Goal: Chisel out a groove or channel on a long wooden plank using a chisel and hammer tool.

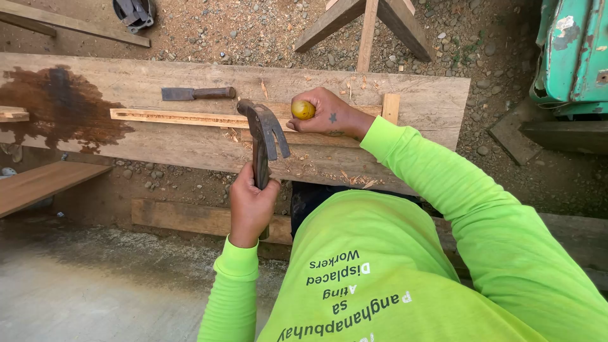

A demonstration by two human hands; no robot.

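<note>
1. Left hand (pixel 251 206): closed fully round the handle of a claw hammer (pixel 263 136), grip low on the shaft, likely for swing leverage; head raised above the work, claws pointing toward the wearer's body, striking face turned away toward the bench.
2. Right hand (pixel 326 114): fingers wrapped tight round a yellow rounded tool handle (pixel 303 109), probably a chisel; blade hidden under the fist, so type not certain. Butt end of the handle left exposed toward the hammer, apparently to take a blow.
3. Wooden strip (pixel 190 116): pale, long and narrow, lying lengthwise on the bench directly under and left of the right hand; a groove or rebate running along it. Shavings and chips scattered near the right hand.
4. Small wood block (pixel 391 106): upright at the strip's right end, touching it, seemingly a stop against sliding.
5. Second chisel (pixel 197 94): dark wooden handle, flat steel blade, laid parallel to the strip just beyond it, within reach, unheld.
6. Plank workbench (pixel 126 73): broad weathered boards, dark wet stain (pixel 63 107) at the left end, well apart from the hands.
7. Surroundings: gravel ground (pixel 253 31) beyond; timber trestle legs (pixel 367 25) at top; green painted metal object (pixel 573 50) at far right; loose plank (pixel 38 183) lower left.
</note>
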